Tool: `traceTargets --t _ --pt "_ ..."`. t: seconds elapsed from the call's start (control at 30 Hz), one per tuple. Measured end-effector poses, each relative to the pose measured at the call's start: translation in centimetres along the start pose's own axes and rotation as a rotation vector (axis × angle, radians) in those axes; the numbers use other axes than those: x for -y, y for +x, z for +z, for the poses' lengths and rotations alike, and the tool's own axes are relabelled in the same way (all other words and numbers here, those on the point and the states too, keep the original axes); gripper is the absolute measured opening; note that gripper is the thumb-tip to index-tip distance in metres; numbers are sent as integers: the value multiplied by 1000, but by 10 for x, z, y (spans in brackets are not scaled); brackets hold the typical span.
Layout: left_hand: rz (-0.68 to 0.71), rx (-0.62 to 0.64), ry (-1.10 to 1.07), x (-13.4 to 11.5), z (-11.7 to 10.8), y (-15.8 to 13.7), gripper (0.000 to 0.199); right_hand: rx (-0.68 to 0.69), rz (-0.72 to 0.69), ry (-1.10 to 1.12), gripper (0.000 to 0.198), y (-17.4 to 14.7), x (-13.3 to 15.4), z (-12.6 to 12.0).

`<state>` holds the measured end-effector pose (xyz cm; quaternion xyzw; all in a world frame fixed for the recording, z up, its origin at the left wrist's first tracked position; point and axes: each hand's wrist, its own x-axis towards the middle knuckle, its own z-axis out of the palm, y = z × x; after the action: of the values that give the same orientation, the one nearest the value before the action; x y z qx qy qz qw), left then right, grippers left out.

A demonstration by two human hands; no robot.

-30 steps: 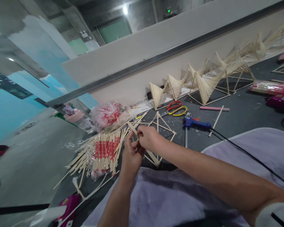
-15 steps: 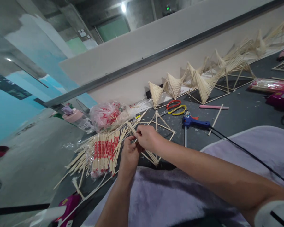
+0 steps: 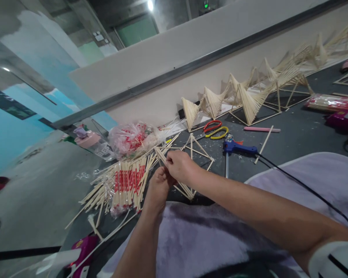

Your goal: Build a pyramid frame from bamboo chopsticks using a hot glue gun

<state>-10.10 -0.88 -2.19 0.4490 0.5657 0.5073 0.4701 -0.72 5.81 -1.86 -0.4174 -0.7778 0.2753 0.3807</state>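
A small frame of thin wooden sticks (image 3: 202, 153) stands on the dark table in front of me. My right hand (image 3: 178, 165) is closed at its left side, fingers pinched on the sticks there. Just below, my left hand (image 3: 159, 187) is closed too, its fingertips at the same sticks; the right hand partly covers them. Left of my hands lie loose wooden sticks (image 3: 97, 193) and a clear pack of sticks with red wrappers (image 3: 129, 181). A blue glue gun (image 3: 240, 148) and scissors with red and yellow handles (image 3: 219, 132) lie to the right of the frame.
Finished twisted stick models (image 3: 251, 104) line the wall at the back. A plastic bag (image 3: 130, 139) and a pink-lidded bottle (image 3: 94, 144) stand at the left edge. A black cord (image 3: 301, 184) crosses the lilac cloth (image 3: 316, 173). A pink stick (image 3: 261, 129) lies at right.
My left hand has shifted slightly, its fingers curling closer under the right hand. The right hand stays at the same sticks. The whole view has moved a little.
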Motion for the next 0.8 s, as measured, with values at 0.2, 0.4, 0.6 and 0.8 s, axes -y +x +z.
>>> traceTargets --t 0.2,0.4,0.6,0.8 --pt "-20 25 -49 0 0 1 45 6 3 -10 15 -1 -1 0" --pt "-152 24 77 7 0 3 35 27 -20 -34 15 0 -1 -1" --pt "-136 65 94 9 -3 3 33 63 -49 -115 20 -14 11 -21" --pt "-131 105 53 4 -1 -1 35 76 -104 -124 16 -42 -3 -68"
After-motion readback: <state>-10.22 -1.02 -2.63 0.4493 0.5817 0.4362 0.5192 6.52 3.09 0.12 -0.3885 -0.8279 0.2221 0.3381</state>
